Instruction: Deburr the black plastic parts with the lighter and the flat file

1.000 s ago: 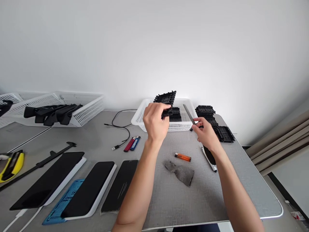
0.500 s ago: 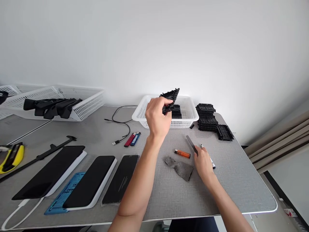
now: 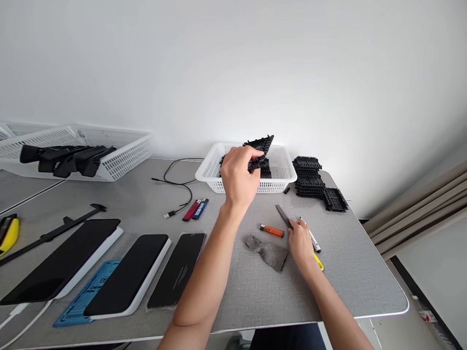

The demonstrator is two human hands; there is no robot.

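Note:
My left hand (image 3: 239,172) pinches a black ridged plastic piece (image 3: 263,144), tilted up above the white basket (image 3: 246,186). More black pieces lie inside that basket, partly hidden by the hand. On the table, my right hand (image 3: 299,240) is closed on a knife with a grey blade (image 3: 283,215) pointing away and a yellow handle end (image 3: 318,261) showing by the wrist. A white marker (image 3: 314,239) lies just right of that hand. To its left are an orange lighter (image 3: 272,231) and a crumpled grey cloth (image 3: 270,253).
Stacked black pieces (image 3: 309,180) stand right of the basket. Leftward lie a red lighter (image 3: 191,210), a blue lighter (image 3: 200,209), a black cable (image 3: 177,183), several phones (image 3: 127,274) and a caliper (image 3: 54,233). Another white basket (image 3: 126,158) holds black parts.
The view has shifted slightly right. The yellow handle end now shows beside my right wrist. My left hand still holds the black piece over the basket, with more pieces visible behind it.

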